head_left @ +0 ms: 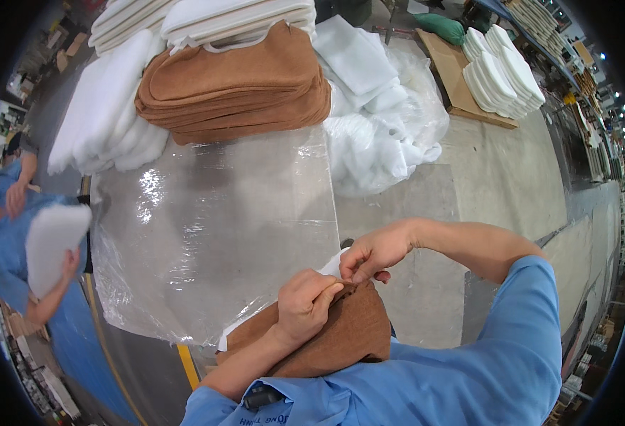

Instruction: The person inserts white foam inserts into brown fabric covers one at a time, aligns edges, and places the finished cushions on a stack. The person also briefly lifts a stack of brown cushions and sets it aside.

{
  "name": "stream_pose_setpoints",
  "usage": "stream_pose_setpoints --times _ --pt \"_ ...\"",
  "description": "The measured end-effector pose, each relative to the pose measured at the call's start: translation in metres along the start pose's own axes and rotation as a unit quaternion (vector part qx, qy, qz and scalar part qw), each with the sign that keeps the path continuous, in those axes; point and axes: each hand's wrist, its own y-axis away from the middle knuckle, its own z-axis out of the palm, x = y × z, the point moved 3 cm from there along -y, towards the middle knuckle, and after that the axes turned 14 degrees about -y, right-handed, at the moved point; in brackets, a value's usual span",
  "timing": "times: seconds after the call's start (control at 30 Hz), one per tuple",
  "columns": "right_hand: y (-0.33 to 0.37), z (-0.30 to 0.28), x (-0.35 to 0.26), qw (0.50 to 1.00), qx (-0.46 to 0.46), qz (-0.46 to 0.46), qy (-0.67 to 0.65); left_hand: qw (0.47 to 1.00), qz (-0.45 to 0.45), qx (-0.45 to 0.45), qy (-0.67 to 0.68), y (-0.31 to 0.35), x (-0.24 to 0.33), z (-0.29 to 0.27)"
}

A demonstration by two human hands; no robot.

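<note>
A brown fabric cover (351,330) lies against my front, gathered up toward its far edge. White padding (332,265) shows beyond that edge, between my hands and the plastic-covered table. My left hand (305,302) pinches the cover's edge between thumb and fingers. Close beside it, my right hand (376,252) is bent down with its fingertips closed on the same brown edge. What exactly lies between the right fingertips is too small to make out.
A table covered in clear plastic (220,234) stands ahead, bearing stacked brown covers (234,85) and white pads (106,106). Bagged white padding (383,135) is right of them. More pads (500,71) sit on a board farther right. At left, a co-worker (14,220) holds a white pad (58,245).
</note>
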Motion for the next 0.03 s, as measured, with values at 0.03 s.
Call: stream_pose_setpoints --times 0.03 --pt "-0.0021 0.0002 0.0065 1.0 0.015 0.004 0.016 1.0 -0.013 -0.007 0.014 0.0026 0.0025 -0.001"
